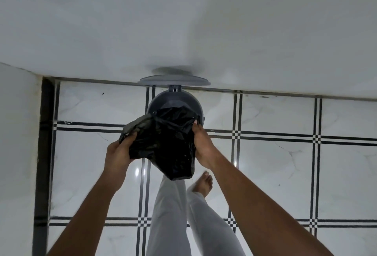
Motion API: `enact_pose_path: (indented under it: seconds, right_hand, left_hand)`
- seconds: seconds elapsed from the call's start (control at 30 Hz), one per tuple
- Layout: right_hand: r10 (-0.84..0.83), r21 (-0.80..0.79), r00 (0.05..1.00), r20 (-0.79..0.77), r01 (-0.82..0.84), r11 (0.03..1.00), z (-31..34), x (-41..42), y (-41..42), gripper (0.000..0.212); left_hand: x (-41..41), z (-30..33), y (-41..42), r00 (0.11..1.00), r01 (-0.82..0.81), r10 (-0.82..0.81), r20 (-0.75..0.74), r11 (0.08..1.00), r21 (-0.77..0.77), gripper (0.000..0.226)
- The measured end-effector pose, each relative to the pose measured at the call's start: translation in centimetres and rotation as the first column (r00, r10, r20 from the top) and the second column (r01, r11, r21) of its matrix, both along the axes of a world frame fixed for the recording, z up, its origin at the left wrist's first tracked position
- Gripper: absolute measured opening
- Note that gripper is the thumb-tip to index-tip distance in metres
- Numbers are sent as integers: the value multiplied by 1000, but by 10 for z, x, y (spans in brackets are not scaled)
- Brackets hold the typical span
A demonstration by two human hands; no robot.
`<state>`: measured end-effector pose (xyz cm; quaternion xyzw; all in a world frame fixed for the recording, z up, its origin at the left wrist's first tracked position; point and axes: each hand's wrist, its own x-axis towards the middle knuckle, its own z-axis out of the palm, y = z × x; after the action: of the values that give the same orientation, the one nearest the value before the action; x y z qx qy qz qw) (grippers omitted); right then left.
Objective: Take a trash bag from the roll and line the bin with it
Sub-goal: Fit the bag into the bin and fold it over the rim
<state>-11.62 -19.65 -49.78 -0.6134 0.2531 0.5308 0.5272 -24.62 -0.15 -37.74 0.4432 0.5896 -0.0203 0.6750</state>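
A black trash bag (165, 143) hangs between my two hands, its mouth spread open toward the bin and its closed end drooping down toward my legs. My left hand (119, 153) grips the bag's left edge, which is bunched and folded over. My right hand (201, 143) pinches the right edge of the bag's mouth. Just beyond the bag stands a round dark grey bin (161, 100) against the wall, its lid (174, 80) flipped up and open. The bag covers the near part of the bin's rim. No roll of bags is in view.
The bin stands on a white tiled floor (275, 153) with black grid lines. A white wall (183, 31) runs behind it and another white wall (18, 133) closes the left side. My legs in white trousers (169, 215) and a bare foot (203, 184) are below the bag.
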Motion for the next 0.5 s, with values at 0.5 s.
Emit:
enact_pose_path:
  seconds: [0.5]
  right_hand:
    - [24,-60,999,39,-22,998,-103,32,46,69]
  left_hand:
    - [17,-119,49,998,-16,18,-58,999,34,18]
